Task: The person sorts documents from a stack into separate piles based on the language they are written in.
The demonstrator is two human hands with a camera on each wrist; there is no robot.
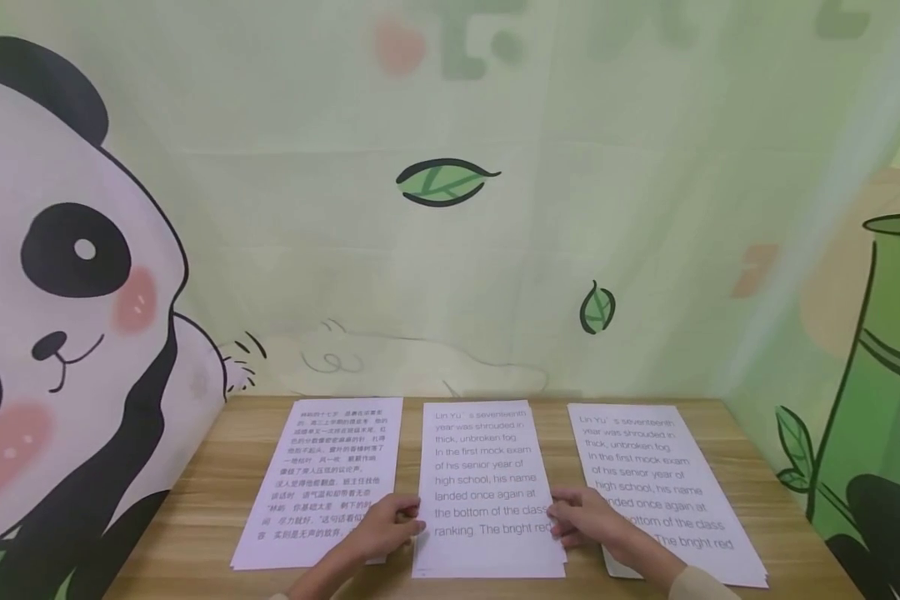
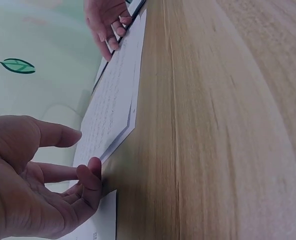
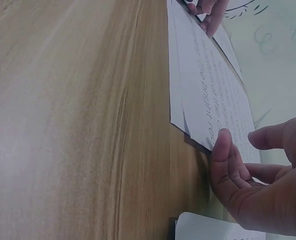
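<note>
Three stacks of printed paper lie side by side on a wooden table (image 1: 195, 500). The middle stack (image 1: 483, 475) carries English text. My left hand (image 1: 390, 527) touches its left edge with loosely extended fingers (image 2: 90, 175). At the stack's right edge rests my right hand (image 1: 588, 518), fingertips (image 3: 222, 145) against the sheets. Neither hand grips the paper. The sheets of the middle stack (image 2: 113, 95) are slightly fanned at the near corner (image 3: 188, 125). The left stack (image 1: 330, 475) has Chinese text; the right stack (image 1: 660, 475) has English text.
A backdrop printed with a panda (image 1: 60, 317), leaves and bamboo (image 1: 885, 375) closes in the table on the left, back and right. Bare wood shows between the stacks and along the near edge (image 3: 78, 125).
</note>
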